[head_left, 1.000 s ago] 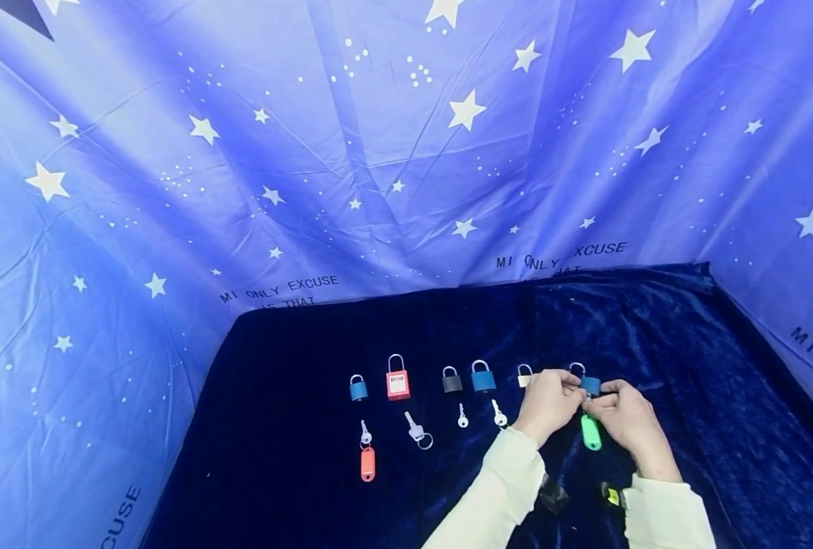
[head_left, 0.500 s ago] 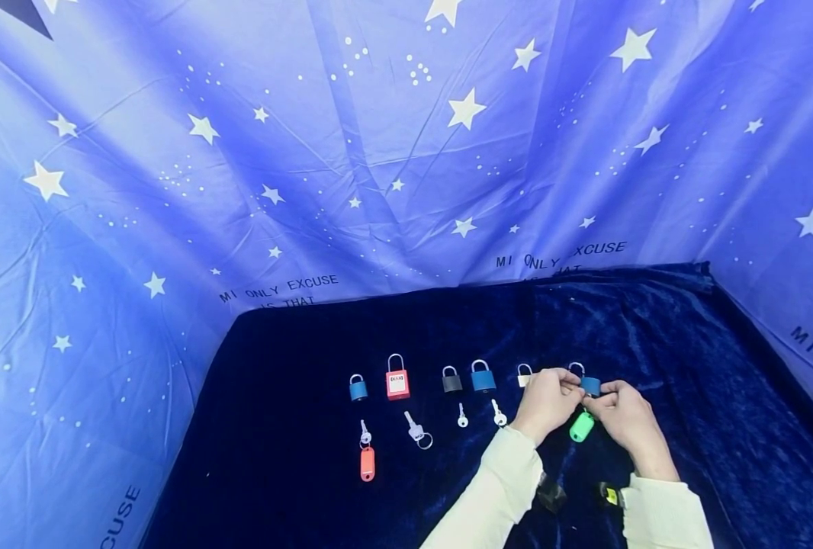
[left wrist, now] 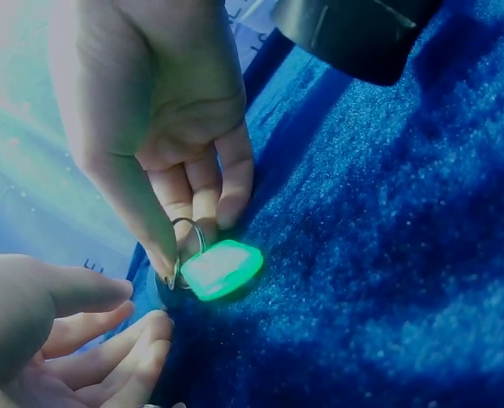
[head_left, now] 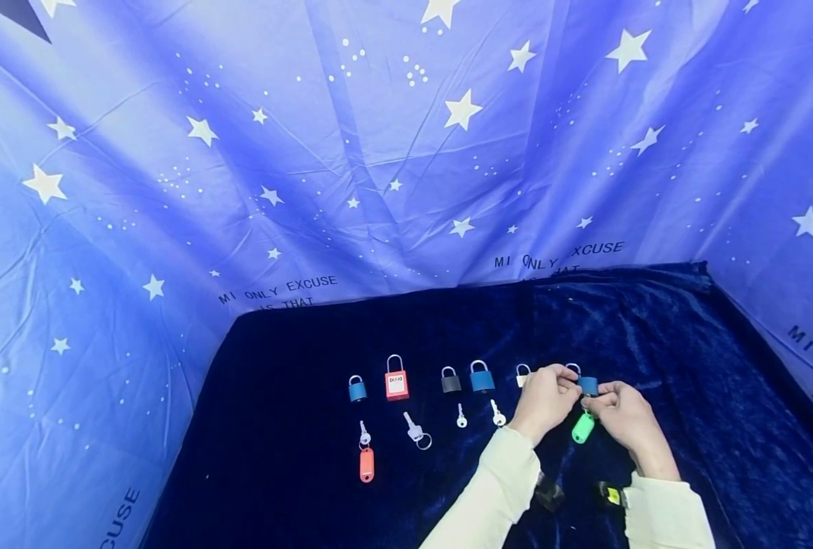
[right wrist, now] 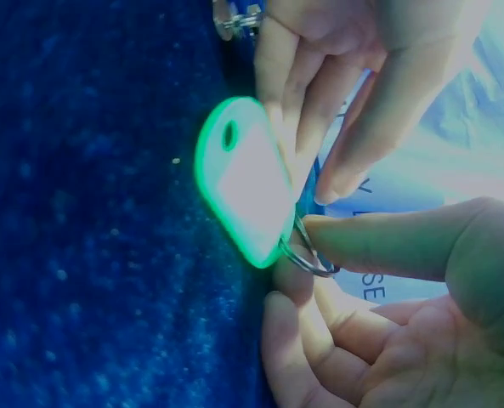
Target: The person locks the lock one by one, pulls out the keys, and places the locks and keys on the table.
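At the right end of a row of padlocks, my left hand [head_left: 547, 396] holds a blue padlock [head_left: 588, 386] by its shackle side, its fingers covering part of it. My right hand [head_left: 629, 415] is at the padlock's lower edge. Thumb and fingers there pinch a key, itself hidden, at the padlock's bottom. From it hang a metal split ring [right wrist: 307, 255] and a bright green key tag [head_left: 583, 428]. In the left wrist view the green tag [left wrist: 223, 269] dangles beside the right hand's fingertips, with the left hand [left wrist: 73, 340] close by.
Leftward along the dark blue velvet cloth [head_left: 276, 427] lie a brass-coloured padlock [head_left: 522, 377], a larger blue padlock [head_left: 481, 380], a black padlock [head_left: 451, 383], a red padlock [head_left: 396, 385] and a small blue padlock [head_left: 357, 391]. Loose keys lie before several; one bears a red tag [head_left: 367, 465].
The green tag has swung from leaning right to leaning left below the right hand. Both hands stay at the same blue padlock, with only slight finger motion.
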The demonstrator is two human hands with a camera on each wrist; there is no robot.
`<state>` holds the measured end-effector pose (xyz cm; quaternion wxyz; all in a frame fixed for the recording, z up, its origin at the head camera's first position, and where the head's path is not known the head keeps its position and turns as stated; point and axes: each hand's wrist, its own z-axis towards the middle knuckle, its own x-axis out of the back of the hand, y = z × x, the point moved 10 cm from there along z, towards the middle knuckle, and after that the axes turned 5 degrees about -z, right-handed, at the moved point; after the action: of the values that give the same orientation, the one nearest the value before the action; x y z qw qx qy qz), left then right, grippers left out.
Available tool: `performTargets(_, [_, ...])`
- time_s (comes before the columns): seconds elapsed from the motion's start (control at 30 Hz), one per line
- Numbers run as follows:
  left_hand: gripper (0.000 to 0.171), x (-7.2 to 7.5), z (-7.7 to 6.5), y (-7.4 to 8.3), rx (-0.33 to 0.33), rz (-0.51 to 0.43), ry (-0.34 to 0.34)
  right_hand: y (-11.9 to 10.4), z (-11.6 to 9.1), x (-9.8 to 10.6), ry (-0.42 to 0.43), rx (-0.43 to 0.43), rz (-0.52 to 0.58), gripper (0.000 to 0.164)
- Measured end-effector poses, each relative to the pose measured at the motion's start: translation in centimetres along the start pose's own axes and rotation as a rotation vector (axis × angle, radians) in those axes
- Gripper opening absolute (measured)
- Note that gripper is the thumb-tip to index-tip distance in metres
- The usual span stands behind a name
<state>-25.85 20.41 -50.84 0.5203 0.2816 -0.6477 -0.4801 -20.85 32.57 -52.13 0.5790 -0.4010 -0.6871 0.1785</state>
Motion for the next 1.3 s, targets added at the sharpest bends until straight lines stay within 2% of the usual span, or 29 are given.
performTargets(0.23, [0.012, 0.5, 0.0, 0.0, -0.011, -0.039, 0.013, -0.3, 0.0, -0.2, -0.005, 0.011, 0.029, 0.047])
performTargets(0.5, [0.015, 0.7, 0.0, 0.5, -0.031, -0.002, 0.006, -0.4, 0.0, 0.7, 0.082, 0.053, 0.057, 0.041])
performTargets(0.67, [0.016, 0.6, 0.1, 0.8, -0.022, -0.021, -0.012, -0.6, -0.2, 1.2, 0.122, 0.079, 0.112, 0.041])
performTargets(0.93, [0.015, 1.5, 0.2, 0.8, -0.043, -0.035, 0.041, -0.6, -0.3, 1.5, 0.197, 0.082, 0.200, 0.040])
performTargets(1.07, [0.013, 2.1, 0.3, 0.5, -0.049, -0.026, 0.083, -0.5, -0.3, 1.6, 0.210, 0.079, 0.262, 0.042])
performTargets(1.2, [0.011, 2.6, 0.3, 0.3, -0.060, -0.032, 0.111, -0.6, -0.2, 1.6, 0.211, 0.077, 0.273, 0.044])
performTargets(1.3, [0.010, 2.9, 0.4, 0.0, -0.044, -0.037, 0.130, -0.8, -0.1, 1.5, 0.206, 0.083, 0.273, 0.044])
